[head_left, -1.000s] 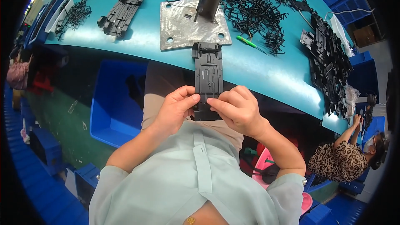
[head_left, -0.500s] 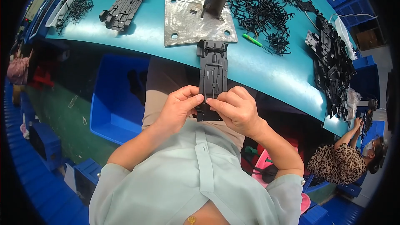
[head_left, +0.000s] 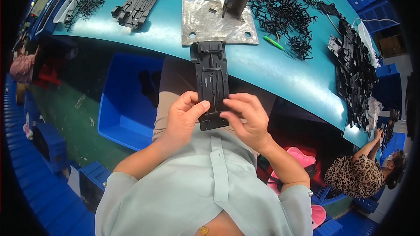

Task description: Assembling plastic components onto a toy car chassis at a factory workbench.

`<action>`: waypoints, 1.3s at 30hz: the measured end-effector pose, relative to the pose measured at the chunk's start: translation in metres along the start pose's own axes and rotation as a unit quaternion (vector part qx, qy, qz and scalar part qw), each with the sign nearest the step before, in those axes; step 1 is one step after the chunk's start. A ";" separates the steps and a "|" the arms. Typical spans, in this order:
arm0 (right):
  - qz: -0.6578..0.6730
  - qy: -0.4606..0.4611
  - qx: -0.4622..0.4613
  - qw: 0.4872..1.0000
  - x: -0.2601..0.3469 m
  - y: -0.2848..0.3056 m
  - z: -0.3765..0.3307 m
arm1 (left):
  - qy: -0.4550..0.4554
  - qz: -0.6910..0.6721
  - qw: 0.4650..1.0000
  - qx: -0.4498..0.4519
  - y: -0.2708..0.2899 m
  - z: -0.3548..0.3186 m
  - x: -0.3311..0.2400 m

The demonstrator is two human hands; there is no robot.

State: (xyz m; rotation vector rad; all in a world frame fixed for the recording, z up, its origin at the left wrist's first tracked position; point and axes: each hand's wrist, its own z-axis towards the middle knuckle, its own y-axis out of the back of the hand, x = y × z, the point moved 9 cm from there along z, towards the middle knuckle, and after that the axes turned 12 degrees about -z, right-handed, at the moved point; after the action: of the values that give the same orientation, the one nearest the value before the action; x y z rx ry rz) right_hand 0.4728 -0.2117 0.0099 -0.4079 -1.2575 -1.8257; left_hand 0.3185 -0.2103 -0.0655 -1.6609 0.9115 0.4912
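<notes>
A long black moulded plastic chassis plate [head_left: 213,83] lies tilted in front of my body, its far end at the front edge of the bench. My left hand [head_left: 186,111] is closed on its left edge, thumb on top and fingers partly hidden beneath. At the plate's right edge, my right hand [head_left: 249,116] has thumb and fingers apart, their tips by the surface near its close end. A similar black chassis plate [head_left: 139,3] rests on the bench at the far left.
A metal base plate with a post [head_left: 218,28] stands on the teal bench [head_left: 280,78]. Beyond lie a heap of small black parts [head_left: 284,15], a green-handled tool [head_left: 273,42] and stacked chassis plates [head_left: 354,74]. Left below is a blue bin [head_left: 116,118]; a co-worker [head_left: 356,175] sits right.
My right hand's thumb and fingers have spread from a pinch on the chassis plate. The plate has swung slightly left at its far end. My left hand keeps its grip.
</notes>
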 end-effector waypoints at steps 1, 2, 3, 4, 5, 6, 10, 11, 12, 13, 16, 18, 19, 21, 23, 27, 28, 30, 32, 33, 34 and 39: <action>0.033 -0.076 0.002 0.997 -0.010 -0.001 -0.003 | -0.013 0.007 1.000 0.002 0.001 -0.002 -0.003; 0.022 -0.118 0.023 0.992 -0.019 -0.004 -0.006 | -0.025 0.014 1.000 0.005 0.002 -0.005 -0.006; 0.023 -0.118 0.023 0.992 -0.018 -0.006 -0.006 | -0.036 0.019 0.999 0.000 0.006 -0.006 -0.006; 0.120 -0.210 0.067 0.968 -0.032 -0.018 -0.012 | -0.036 0.020 0.999 -0.001 0.007 -0.008 -0.006; 0.214 -0.299 0.109 0.924 -0.041 -0.032 -0.021 | -0.057 0.028 0.998 0.002 0.006 -0.010 -0.009; 0.214 -0.299 0.109 0.923 -0.040 -0.033 -0.021 | -0.077 0.035 0.996 0.004 0.005 -0.011 -0.012; 0.287 -0.354 0.148 0.878 -0.038 -0.045 -0.025 | -0.110 0.051 0.993 0.007 0.000 -0.015 -0.018; 0.291 -0.357 0.154 0.874 -0.037 -0.046 -0.025 | -0.112 0.055 0.992 0.012 -0.001 -0.017 -0.019; 0.291 -0.357 0.154 0.874 -0.036 -0.046 -0.024 | -0.113 0.059 0.992 0.017 -0.003 -0.018 -0.020; 0.285 -0.358 0.156 0.875 -0.035 -0.046 -0.023 | -0.113 0.059 0.992 0.017 -0.004 -0.019 -0.019; 0.291 -0.364 0.160 0.870 -0.036 -0.049 -0.024 | -0.125 0.071 0.990 0.011 -0.005 -0.022 -0.022; 0.302 -0.371 0.162 0.863 -0.036 -0.051 -0.025 | -0.122 0.073 0.990 0.009 -0.007 -0.024 -0.023; 0.312 -0.375 0.162 0.858 -0.035 -0.053 -0.025 | -0.121 0.073 0.990 0.010 -0.007 -0.025 -0.022; 0.323 -0.379 0.162 0.852 -0.034 -0.056 -0.026 | -0.133 0.070 0.989 0.015 -0.007 -0.026 -0.022; 0.342 -0.363 0.140 0.855 -0.032 -0.056 -0.025 | -0.135 0.072 0.988 0.013 -0.003 -0.027 -0.019; 0.342 -0.373 0.144 0.850 -0.035 -0.059 -0.027 | -0.138 0.058 0.989 0.008 -0.002 -0.028 -0.017; 0.343 -0.374 0.146 0.849 -0.034 -0.059 -0.027 | -0.137 0.059 0.989 0.007 -0.002 -0.029 -0.016; 0.343 -0.372 0.148 0.850 -0.032 -0.060 -0.026 | -0.158 0.071 0.985 0.004 -0.002 -0.031 -0.019; 0.326 -0.371 0.143 0.858 -0.033 -0.061 -0.027 | -0.170 0.090 0.981 0.007 -0.002 -0.033 -0.020; 0.327 -0.371 0.143 0.857 -0.034 -0.062 -0.027 | -0.180 0.109 0.978 0.010 -0.003 -0.033 -0.021; 0.328 -0.372 0.146 0.856 -0.035 -0.063 -0.028 | -0.180 0.110 0.978 0.009 -0.003 -0.034 -0.022; 0.330 -0.380 0.154 0.850 -0.033 -0.066 -0.029 | -0.204 0.134 0.970 0.003 -0.005 -0.037 -0.025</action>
State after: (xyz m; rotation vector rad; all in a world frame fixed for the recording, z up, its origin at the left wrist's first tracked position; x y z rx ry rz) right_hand 0.4453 -0.2133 -0.0645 -1.2844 -1.6149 -0.8453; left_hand 0.3016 -0.2369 -0.0335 -1.3635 0.8272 0.9751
